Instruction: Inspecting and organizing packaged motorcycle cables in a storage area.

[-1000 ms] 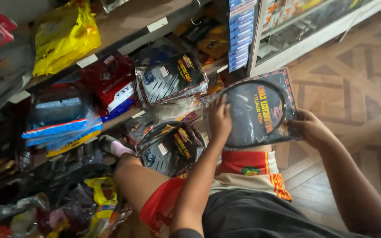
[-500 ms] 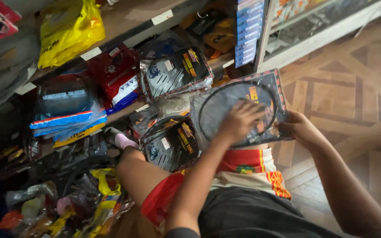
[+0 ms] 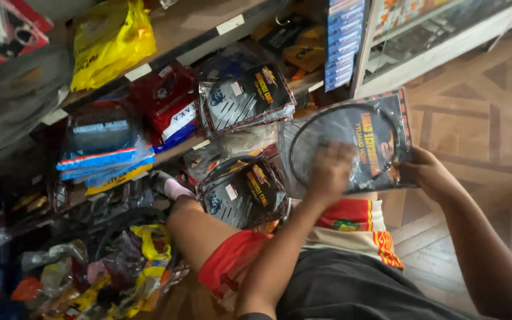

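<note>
the wooden shelf (image 3: 205, 21) in front of me carries a yellow bag (image 3: 109, 42) up top. its lower board holds red packets (image 3: 164, 106), blue packets (image 3: 103, 142) and black cable packs (image 3: 245, 101).

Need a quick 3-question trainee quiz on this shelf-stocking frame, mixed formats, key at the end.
1. True or false: the right hand grips the edge of the clear packet with a coiled black cable.
2. Multiple choice: the left hand is A) on the yellow bag, B) on the front of the held packet, C) flat on the wooden floor.
3. Short answer: what colour are the shorts over the person's raised knee?

Key: 1 true. 2 B; the hand is motion-blurred. 3 Red, with a white and patterned panel.
</note>
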